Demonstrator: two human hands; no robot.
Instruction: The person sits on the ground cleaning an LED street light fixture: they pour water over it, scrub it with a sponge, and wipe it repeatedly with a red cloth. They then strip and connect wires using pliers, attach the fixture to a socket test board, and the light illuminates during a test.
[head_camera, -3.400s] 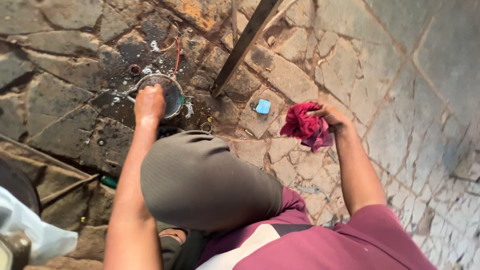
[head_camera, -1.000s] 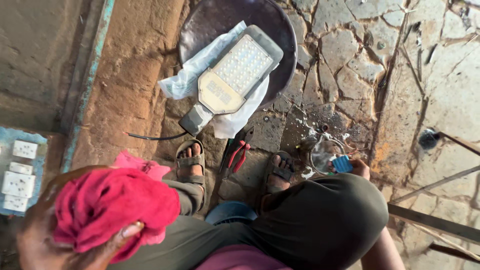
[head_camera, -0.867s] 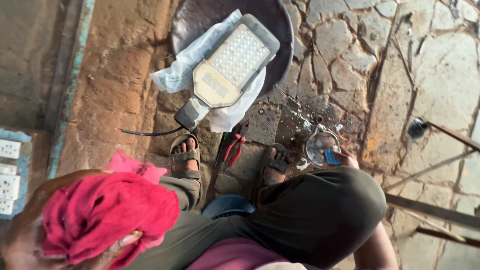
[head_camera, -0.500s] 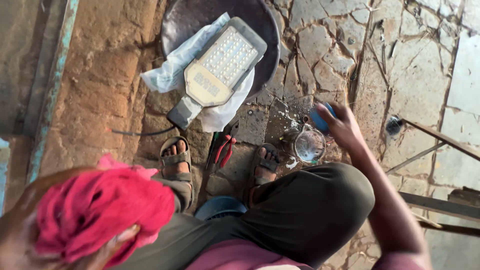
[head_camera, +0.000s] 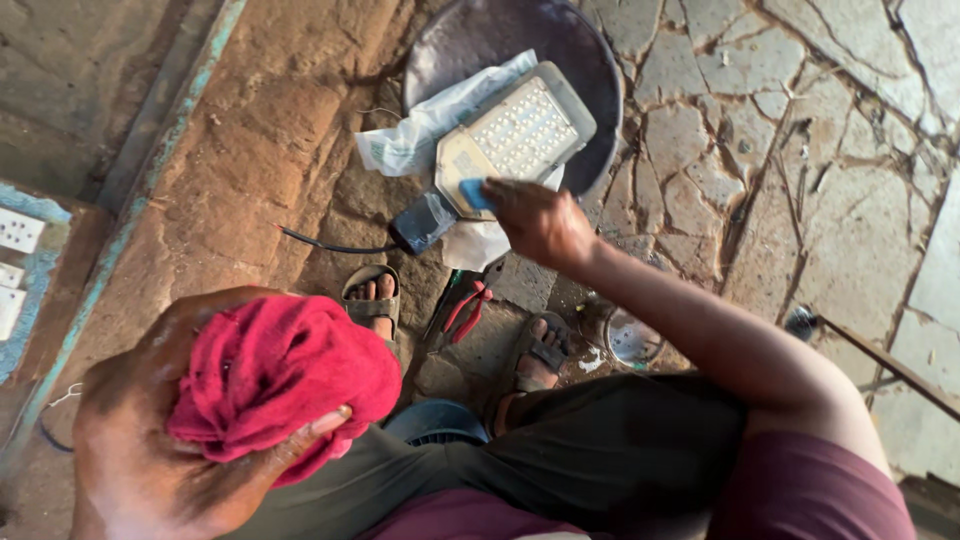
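Left hand: the left hand (head_camera: 160, 440) is close to the camera at the lower left, fingers (head_camera: 300, 440) curled tight around a bunched red cloth (head_camera: 280, 385), which bulges out above and to the right of the knuckles.

Right hand: the right hand (head_camera: 540, 220) reaches forward, its fingertips pinched on a small blue piece (head_camera: 476, 194) (what kind of thing it is cannot be told) and pressing it onto the near end of the lamp.

Lamp: a flat grey LED lamp head (head_camera: 515, 140) lies tilted, its grid of small lights stretching away beyond the right fingertips; the blue piece touches its plain beige end.

Under the lamp: crumpled white plastic wrap (head_camera: 420, 140) lies beneath it, and both rest on a round dark pan (head_camera: 590, 60) farther out from the fingers.

Cable: a dark neck at the lamp's near corner leads to a thin black cable (head_camera: 320, 245) that runs off to the left of the right hand.

Below the right wrist: red-handled pliers (head_camera: 465, 305) lie on the stone floor (head_camera: 760, 130) between two sandalled feet (head_camera: 372, 300), and a small round metal bowl (head_camera: 630, 340) sits just under the forearm.

Left edge: white switch plates (head_camera: 18, 230) show on a blue-edged board, well apart from the left hand.
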